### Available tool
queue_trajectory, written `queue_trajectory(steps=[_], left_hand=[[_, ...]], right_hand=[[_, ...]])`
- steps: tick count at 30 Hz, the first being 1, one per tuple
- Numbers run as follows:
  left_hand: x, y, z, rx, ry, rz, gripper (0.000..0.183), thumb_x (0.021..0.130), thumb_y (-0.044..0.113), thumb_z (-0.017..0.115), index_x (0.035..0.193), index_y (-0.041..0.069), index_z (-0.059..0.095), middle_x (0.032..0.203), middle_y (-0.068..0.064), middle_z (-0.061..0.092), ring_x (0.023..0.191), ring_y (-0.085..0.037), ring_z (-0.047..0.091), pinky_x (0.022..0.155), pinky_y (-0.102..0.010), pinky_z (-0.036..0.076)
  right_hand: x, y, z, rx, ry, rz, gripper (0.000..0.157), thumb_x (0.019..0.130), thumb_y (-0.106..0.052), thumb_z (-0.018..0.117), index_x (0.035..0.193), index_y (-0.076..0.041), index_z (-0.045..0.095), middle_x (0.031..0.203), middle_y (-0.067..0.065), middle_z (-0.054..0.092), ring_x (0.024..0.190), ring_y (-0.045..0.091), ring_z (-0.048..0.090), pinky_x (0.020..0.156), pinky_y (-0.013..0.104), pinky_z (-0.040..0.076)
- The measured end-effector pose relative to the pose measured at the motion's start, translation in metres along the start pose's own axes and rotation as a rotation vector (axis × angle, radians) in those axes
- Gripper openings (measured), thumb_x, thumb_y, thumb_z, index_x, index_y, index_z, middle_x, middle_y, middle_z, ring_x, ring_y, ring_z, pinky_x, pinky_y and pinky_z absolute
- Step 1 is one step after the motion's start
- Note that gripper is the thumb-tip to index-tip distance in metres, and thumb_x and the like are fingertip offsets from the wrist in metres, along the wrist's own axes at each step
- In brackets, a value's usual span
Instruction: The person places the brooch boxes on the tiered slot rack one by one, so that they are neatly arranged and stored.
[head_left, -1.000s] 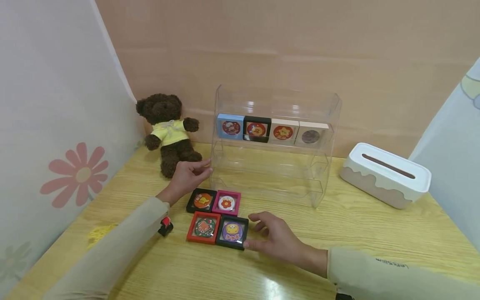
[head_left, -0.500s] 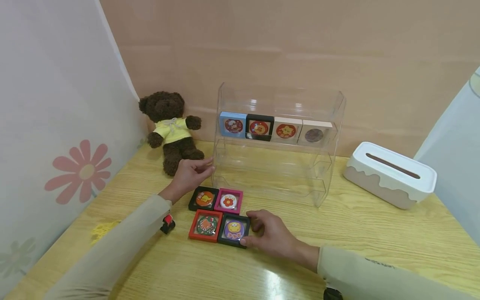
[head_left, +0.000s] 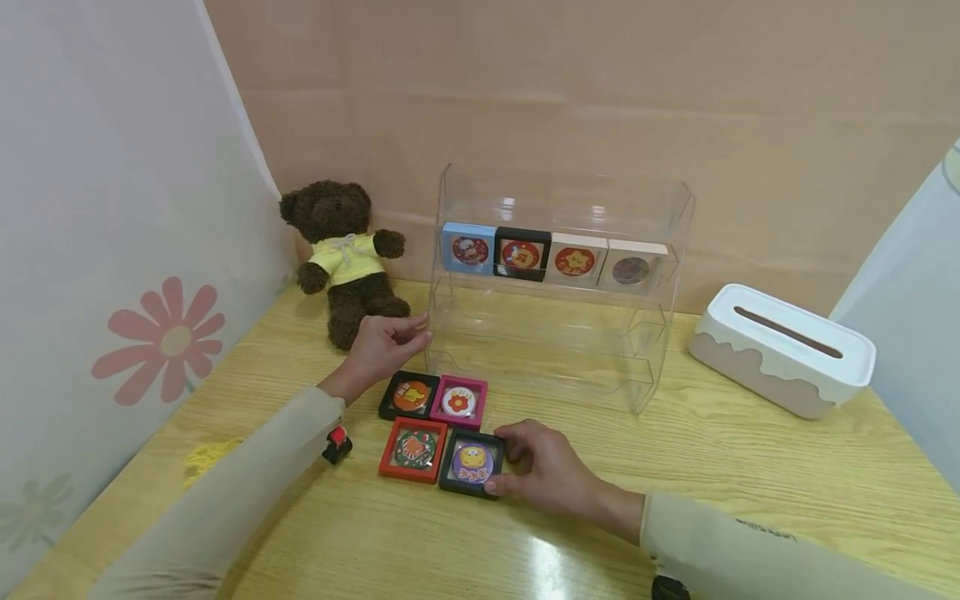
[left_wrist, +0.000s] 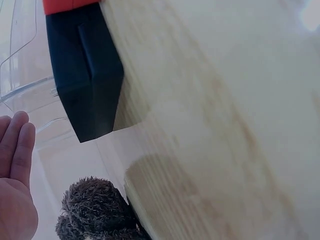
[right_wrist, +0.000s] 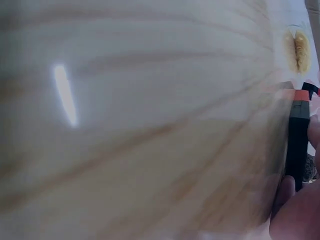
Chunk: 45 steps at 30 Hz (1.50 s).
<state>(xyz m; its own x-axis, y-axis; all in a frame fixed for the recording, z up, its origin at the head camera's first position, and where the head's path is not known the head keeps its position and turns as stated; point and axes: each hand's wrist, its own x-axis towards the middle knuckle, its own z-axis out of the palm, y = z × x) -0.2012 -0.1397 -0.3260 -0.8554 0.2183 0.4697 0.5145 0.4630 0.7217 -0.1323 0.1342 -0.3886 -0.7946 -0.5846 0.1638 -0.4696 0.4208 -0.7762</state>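
Note:
My right hand (head_left: 551, 471) grips a black square frame with a purple round badge (head_left: 472, 463), thumb at its near corner and fingers at its far right corner. Left of it lies a red frame (head_left: 413, 450); behind are a second black frame with an orange badge (head_left: 409, 397) and a pink frame (head_left: 458, 402). My left hand (head_left: 380, 348) pinches the left side edge of a clear acrylic display stand (head_left: 547, 379); its other fingers (left_wrist: 22, 155) look straight in the left wrist view. Blue, black and pale frames (head_left: 522, 255) stand in a row on an upper tier.
A brown teddy bear (head_left: 347, 258) in a yellow top sits left of the stand. A white and beige tissue box (head_left: 782, 350) stands at the right. Yellow strands (head_left: 210, 458) lie by the left sleeve on the wooden table (head_left: 390, 542).
My right hand has closed in on the black frame with the purple badge and shifted it slightly right, opening a narrow gap beside the red frame. My left hand stays at the stand.

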Motion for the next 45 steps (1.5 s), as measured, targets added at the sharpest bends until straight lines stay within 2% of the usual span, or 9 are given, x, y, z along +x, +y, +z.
queue_trajectory(steps=[1, 8, 15, 23, 30, 36, 45], left_hand=[[0.000, 0.000, 0.000, -0.001, 0.001, 0.001, 0.029, 0.088, -0.001, 0.066, 0.115, -0.009, 0.063, 0.100, -0.022, 0.067, 0.080, -0.028, 0.069, 0.065, -0.038, 0.055], [0.006, -0.042, 0.006, -0.010, 0.010, 0.002, 0.031, 0.089, 0.013, 0.069, 0.117, 0.001, 0.067, 0.099, -0.011, 0.069, 0.077, -0.015, 0.069, 0.061, -0.029, 0.055], [0.006, -0.043, 0.006, -0.013, 0.007, 0.004, 0.031, 0.089, 0.012, 0.069, 0.118, 0.001, 0.066, 0.098, -0.012, 0.070, 0.078, -0.015, 0.069, 0.062, -0.030, 0.055], [0.006, -0.044, 0.007, 0.003, 0.006, 0.002, 0.031, 0.089, 0.012, 0.069, 0.118, 0.002, 0.066, 0.097, -0.011, 0.070, 0.077, -0.013, 0.069, 0.060, -0.026, 0.054], [0.006, -0.045, 0.006, -0.003, 0.004, 0.020, 0.030, 0.089, 0.012, 0.069, 0.117, 0.002, 0.066, 0.096, -0.011, 0.070, 0.077, -0.014, 0.069, 0.059, -0.027, 0.054], [0.006, -0.045, 0.005, 0.004, -0.003, 0.008, 0.031, 0.089, 0.013, 0.069, 0.119, 0.003, 0.066, 0.095, -0.011, 0.070, 0.077, -0.014, 0.069, 0.060, -0.027, 0.054], [0.006, -0.045, 0.006, 0.005, 0.003, 0.015, 0.031, 0.089, 0.013, 0.069, 0.118, 0.003, 0.066, 0.092, -0.010, 0.071, 0.074, -0.012, 0.069, 0.057, -0.027, 0.053]], right_hand=[[-0.001, 0.000, 0.000, 0.007, -0.002, 0.001, 0.060, 0.071, -0.027, 0.085, 0.116, 0.006, 0.060, 0.088, 0.002, 0.060, 0.075, 0.015, 0.059, 0.065, 0.027, 0.050], [-0.005, -0.002, -0.005, 0.054, -0.028, -0.007, 0.059, 0.070, -0.023, 0.086, 0.114, 0.005, 0.058, 0.089, 0.003, 0.062, 0.076, 0.016, 0.062, 0.068, 0.029, 0.052], [-0.008, -0.004, -0.011, 0.071, -0.021, -0.008, 0.052, 0.068, -0.019, 0.087, 0.108, 0.001, 0.059, 0.090, 0.004, 0.064, 0.080, 0.017, 0.063, 0.071, 0.030, 0.054], [-0.016, -0.002, -0.024, 0.091, 0.059, -0.030, 0.037, 0.070, -0.015, 0.085, 0.096, -0.001, 0.062, 0.086, 0.003, 0.065, 0.076, 0.018, 0.064, 0.068, 0.029, 0.054], [-0.020, -0.005, -0.033, 0.060, 0.106, -0.103, 0.027, 0.072, -0.011, 0.082, 0.091, -0.003, 0.066, 0.085, 0.002, 0.067, 0.073, 0.016, 0.063, 0.065, 0.030, 0.054], [-0.020, -0.006, -0.040, 0.011, 0.113, -0.117, 0.019, 0.075, -0.009, 0.080, 0.088, -0.005, 0.067, 0.085, 0.001, 0.067, 0.072, 0.012, 0.063, 0.065, 0.029, 0.054], [-0.016, -0.004, -0.052, -0.038, 0.181, -0.166, 0.013, 0.077, -0.006, 0.078, 0.076, -0.012, 0.067, 0.083, -0.002, 0.067, 0.073, 0.012, 0.064, 0.062, 0.028, 0.054]])
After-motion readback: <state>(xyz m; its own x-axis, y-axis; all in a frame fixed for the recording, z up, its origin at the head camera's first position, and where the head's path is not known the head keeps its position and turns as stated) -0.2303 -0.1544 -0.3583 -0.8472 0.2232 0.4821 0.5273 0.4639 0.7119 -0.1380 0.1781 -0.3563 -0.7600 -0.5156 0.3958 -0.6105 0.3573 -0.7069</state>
